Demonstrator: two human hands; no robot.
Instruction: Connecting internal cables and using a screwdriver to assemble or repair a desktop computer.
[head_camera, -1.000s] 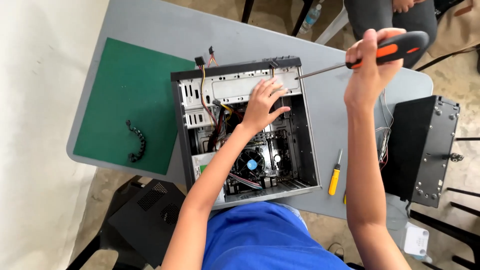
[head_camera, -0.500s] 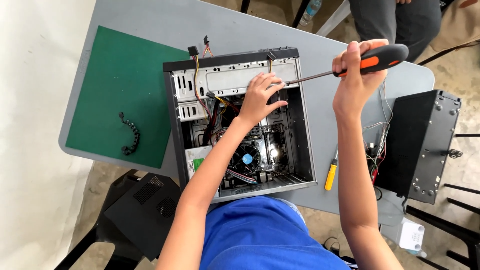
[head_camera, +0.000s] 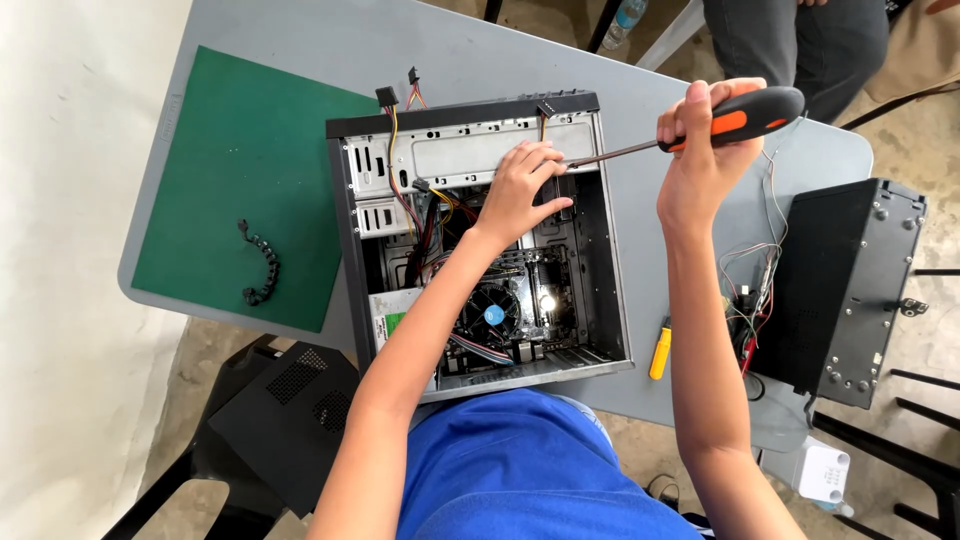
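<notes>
At two o'clock above the open computer case (head_camera: 480, 240), my right hand (head_camera: 705, 160) has its grip clenched around the black-and-orange screwdriver (head_camera: 735, 115), shaft angled toward nine o'clock. My left hand (head_camera: 520, 195) rests open on the case's top bay, fingertips beside the tip. At five o'clock, a yellow screwdriver (head_camera: 659, 352) lies on the grey desk (head_camera: 640, 210).

You have one open computer case (head_camera: 480, 240), two screwdrivers, one black-and-orange (head_camera: 735, 115) and one yellow (head_camera: 659, 353), one green mat (head_camera: 250, 170), one black cable chain (head_camera: 262, 265), and one black side panel (head_camera: 845, 285).
</notes>
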